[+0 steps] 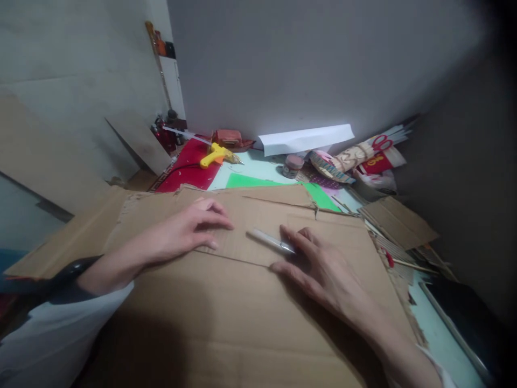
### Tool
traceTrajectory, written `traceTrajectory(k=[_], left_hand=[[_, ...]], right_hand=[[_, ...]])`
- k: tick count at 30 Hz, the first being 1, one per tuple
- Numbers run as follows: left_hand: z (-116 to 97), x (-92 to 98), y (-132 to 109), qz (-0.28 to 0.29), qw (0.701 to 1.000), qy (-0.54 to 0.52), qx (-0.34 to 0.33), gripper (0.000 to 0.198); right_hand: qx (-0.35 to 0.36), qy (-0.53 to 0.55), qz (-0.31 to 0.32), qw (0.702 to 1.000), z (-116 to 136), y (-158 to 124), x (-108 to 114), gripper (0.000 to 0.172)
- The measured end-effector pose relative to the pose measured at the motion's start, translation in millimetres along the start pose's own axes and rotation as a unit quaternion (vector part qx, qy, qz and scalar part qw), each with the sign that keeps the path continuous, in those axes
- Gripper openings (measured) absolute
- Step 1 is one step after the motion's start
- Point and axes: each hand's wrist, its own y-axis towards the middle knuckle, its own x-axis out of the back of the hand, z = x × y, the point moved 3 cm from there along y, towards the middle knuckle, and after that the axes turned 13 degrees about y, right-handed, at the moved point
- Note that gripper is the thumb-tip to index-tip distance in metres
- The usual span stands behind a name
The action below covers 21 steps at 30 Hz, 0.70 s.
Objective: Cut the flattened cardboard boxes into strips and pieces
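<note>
We are resting our right hand [323, 269] nearest the slim, pale, pen-shaped tool [270, 241].
The tool is lying on the broad, brown corrugated-cardboard sheet [226, 307], left of the right hand; its long axis is slanting, one end pointing into the gap between right thumb and forefinger, the other toward our left hand [194, 226]. We are spreading right thumb and forefinger apart, but cannot tell whether they are touching the tool. Our left hand is resting on the cardboard, fingers loosely curled, thumb apart, grasping nothing.
</note>
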Motion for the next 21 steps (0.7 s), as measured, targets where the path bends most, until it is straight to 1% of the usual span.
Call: traceTrajectory(k=[2,6,8,13,17,21], left_hand=[[-2,-0.6,0,0.001,1.000,-0.003,0.006,0.031],[-4,-1.5,-2,0.002,1.000,-0.007,0.017,0.031],[-4,-2.1,-2,0.004,1.000,-0.008,0.018,0.032],[-4,-7.8,-7,0.013,0.999,-0.016,0.036,0.038],[-6,-16.1,-9,-0.003,0.999,-0.020,0.040,0.040],[-9,-21.3,-7,-0.015,0.999,-0.018,0.044,0.043]], right_hand=[[0.005,-0.018,0.009,1.000,0,0,1,0.065],[0.007,-0.030,0.023,0.999,2,-1,3,0.048],[0.008,-0.020,0.031,0.999,4,-1,3,0.044],[-0.008,0.001,0.041,0.999,4,-1,3,0.042],[-0.013,0.027,0.033,0.999,4,-3,0,0.036],[-0.020,0.023,0.025,0.999,4,-4,-2,0.040]])
